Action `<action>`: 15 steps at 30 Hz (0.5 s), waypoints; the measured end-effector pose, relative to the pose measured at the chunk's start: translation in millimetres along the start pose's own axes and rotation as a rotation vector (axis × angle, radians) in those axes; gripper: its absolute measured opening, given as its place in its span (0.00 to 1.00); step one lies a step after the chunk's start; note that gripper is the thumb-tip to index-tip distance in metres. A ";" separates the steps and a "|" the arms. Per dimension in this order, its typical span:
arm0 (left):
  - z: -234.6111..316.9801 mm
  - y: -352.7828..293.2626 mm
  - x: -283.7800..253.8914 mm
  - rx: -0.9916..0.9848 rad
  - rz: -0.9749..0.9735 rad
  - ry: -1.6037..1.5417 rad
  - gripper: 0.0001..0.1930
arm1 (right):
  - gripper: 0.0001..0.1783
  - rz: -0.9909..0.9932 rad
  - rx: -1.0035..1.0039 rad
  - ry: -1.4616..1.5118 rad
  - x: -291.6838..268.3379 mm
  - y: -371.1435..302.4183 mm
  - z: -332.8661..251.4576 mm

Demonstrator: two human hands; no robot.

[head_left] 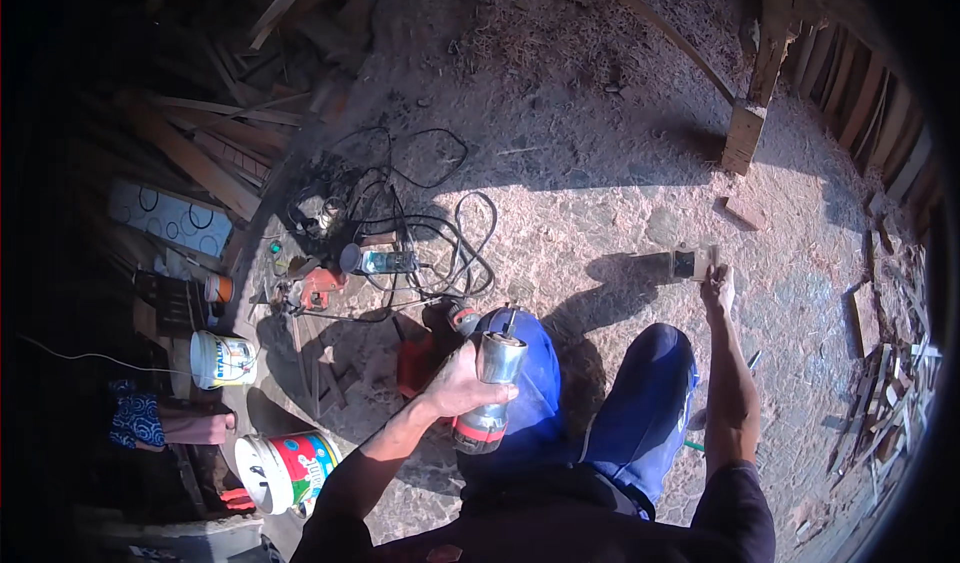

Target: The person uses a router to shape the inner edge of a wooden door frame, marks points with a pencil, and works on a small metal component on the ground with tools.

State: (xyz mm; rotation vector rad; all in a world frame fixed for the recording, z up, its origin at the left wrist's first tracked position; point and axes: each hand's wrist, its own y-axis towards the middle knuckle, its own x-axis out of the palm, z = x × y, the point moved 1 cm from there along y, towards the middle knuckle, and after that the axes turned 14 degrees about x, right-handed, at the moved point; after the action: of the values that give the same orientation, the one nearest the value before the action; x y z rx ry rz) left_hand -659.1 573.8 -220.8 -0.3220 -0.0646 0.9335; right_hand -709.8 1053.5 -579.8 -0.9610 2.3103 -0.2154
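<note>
Wood shavings cover most of the floor (780, 328), with stacked boards (190, 158) at the left and a heap of offcuts (885, 393) at the right; sunlight falls across the middle.

From the head camera, the left hand (462, 383) is wrapped around a power tool (502, 359), a stout cylinder with a silver upper part and a red band lower down. It stands near upright above the left knee, the thin bit (513, 320) at its top pointing away from the body. The right hand (718, 289) is stretched out beyond the right knee, its fingers closed on the near edge of a small pale-and-dark piece (692, 265); I cannot tell quite what it is. Tool and piece are well apart.

On the floor to the left lie a tangle of black cable (470, 233) and a red tool (322, 288), with two buckets (245, 363) nearer the body.

The step in hand seems to be handling these two parts separately, one in each hand. Any next move, I judge, calls for a firm hold on the tool's body, fingers clear of the bit, and a steady pinch on the smaller piece.
</note>
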 end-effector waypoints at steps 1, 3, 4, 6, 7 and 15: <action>-10.0 -3.5 -1.6 -0.011 -0.020 -0.074 0.28 | 0.13 -0.201 0.031 0.185 -2.5 -15.2 -11.6; -15.9 -13.9 4.0 -0.021 -0.015 -0.210 0.28 | 0.15 -0.428 0.066 0.392 -7.5 -66.5 -54.5; -17.0 -18.0 9.2 -0.010 0.007 -0.275 0.27 | 0.19 -0.527 0.027 0.444 -14.0 -100.9 -91.7; -19.2 -12.1 19.2 0.035 -0.044 -0.349 0.23 | 0.22 -0.698 -0.113 0.457 -39.9 -141.2 -155.8; -17.9 -7.9 25.5 0.036 -0.068 -0.358 0.23 | 0.21 -0.731 -0.135 0.472 -48.5 -154.2 -177.3; -12.2 16.6 44.0 0.121 -0.109 -0.426 0.27 | 0.21 -1.123 -0.408 0.349 -58.1 -197.3 -270.6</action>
State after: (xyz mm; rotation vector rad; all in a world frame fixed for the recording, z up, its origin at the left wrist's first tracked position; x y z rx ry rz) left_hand -643.4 615.1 -241.1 -0.0026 -0.4110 0.8809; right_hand -725.4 928.5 -264.1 -2.5237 1.8442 -0.3832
